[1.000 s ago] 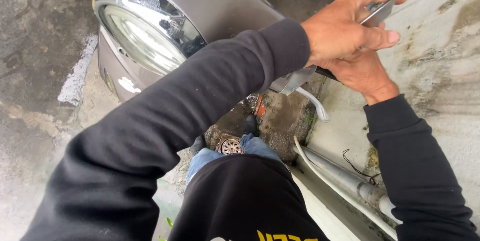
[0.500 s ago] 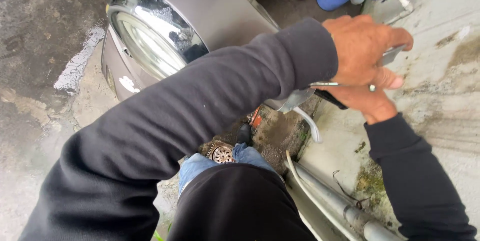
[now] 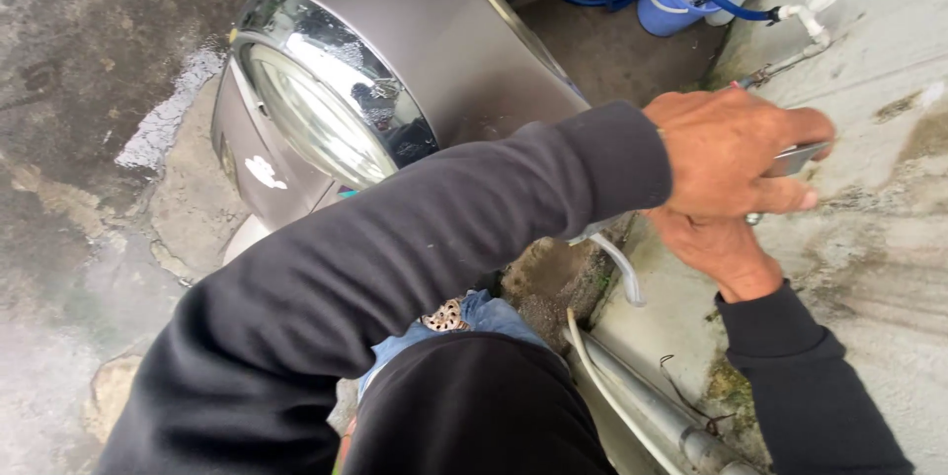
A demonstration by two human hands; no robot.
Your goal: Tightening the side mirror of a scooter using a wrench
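flat grey metal tool (image 3: 796,158), roughly level, against stained concrete wall (image 3: 879,238)

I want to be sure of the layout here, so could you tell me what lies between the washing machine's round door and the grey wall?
In the head view, the person's left forearm in a black sleeve crosses between the door and the wall; both hands grip a metal tool there.

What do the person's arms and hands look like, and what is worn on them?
Both arms wear long black sleeves of soft, sweatshirt-like fabric with ribbed cuffs that end at the wrists. The left hand and right hand are bare: no gloves, and no watch or ring shows. The sleeves show no markings.
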